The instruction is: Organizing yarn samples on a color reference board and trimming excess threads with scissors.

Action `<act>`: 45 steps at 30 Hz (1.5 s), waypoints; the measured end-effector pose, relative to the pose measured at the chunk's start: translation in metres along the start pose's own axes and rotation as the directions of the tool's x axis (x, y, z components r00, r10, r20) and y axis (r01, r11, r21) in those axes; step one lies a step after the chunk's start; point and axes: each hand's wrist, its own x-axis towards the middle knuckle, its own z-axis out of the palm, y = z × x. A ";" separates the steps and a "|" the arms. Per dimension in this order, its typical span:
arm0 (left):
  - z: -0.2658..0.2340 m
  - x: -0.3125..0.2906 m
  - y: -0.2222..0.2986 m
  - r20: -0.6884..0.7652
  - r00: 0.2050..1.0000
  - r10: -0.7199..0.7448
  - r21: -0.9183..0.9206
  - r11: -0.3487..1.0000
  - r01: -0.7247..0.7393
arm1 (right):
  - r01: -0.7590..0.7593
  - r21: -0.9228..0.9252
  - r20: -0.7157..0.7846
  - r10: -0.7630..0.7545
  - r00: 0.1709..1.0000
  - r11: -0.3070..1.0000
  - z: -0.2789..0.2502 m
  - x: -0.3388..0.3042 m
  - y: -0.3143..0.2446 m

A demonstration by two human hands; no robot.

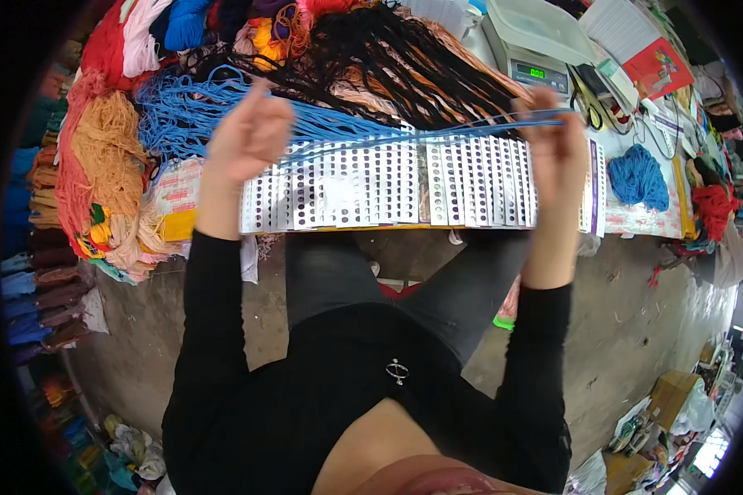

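Several strands of blue yarn [462, 130] stretch sideways between my two hands, above the table. My left hand [252, 136] is closed round their left end, its fingers blurred by motion. At the right, my right hand [553, 140], also blurred, has its fingers closed on the other end. Under the strands lie white cards [330, 194] with rows of dark round spots, side by side along the near edge. A spread of loose blue yarn [177, 115] lies beyond my left hand. Black yarn strands [388, 58] lie over peach ones at the back.
Red yarn [107, 41] and tan yarn [107, 136] are heaped at the left. A digital scale [537, 70] with a clear tray stands at the back right, near black-handled scissors [588, 111]. A blue yarn bundle [638, 177] sits at the right.
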 end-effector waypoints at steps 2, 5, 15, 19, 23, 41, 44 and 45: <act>-0.050 -0.034 0.034 -0.073 0.986 0.153 -0.131 0.978 -0.161 | -0.099 0.271 -0.059 0.119 0.991 0.957 -0.056 0.020 -0.049; -0.141 -0.100 0.086 -0.411 0.871 0.268 -0.114 0.933 -0.341 | 0.147 0.203 -0.464 -0.037 0.885 0.968 -0.156 0.050 -0.108; -0.218 -0.166 0.165 -0.423 0.554 0.717 0.016 0.617 -0.787 | 0.121 -0.761 -0.062 -0.257 0.964 0.638 -0.256 0.087 -0.311; -0.043 -0.022 0.060 -0.171 0.891 0.420 0.014 0.906 -0.424 | 0.195 -0.971 0.182 -0.100 0.978 0.139 -0.105 0.069 -0.125; 0.018 0.069 -0.057 -0.012 0.992 -0.123 -0.028 0.992 0.123 | 0.052 -0.934 0.115 0.161 0.980 0.353 -0.061 0.024 0.040; 0.043 0.161 -0.141 -0.389 0.911 -0.138 0.502 0.798 0.335 | -0.260 -0.920 -0.179 0.278 0.944 0.293 -0.077 0.005 0.131; 0.043 0.172 -0.145 -0.412 0.897 -0.158 0.531 0.758 0.378 | -0.274 -0.914 -0.179 0.309 0.934 0.299 -0.078 0.009 0.129; 0.044 0.172 -0.145 -0.409 0.898 -0.162 0.531 0.758 0.379 | -0.303 -0.892 -0.174 0.363 0.915 0.336 -0.079 0.012 0.127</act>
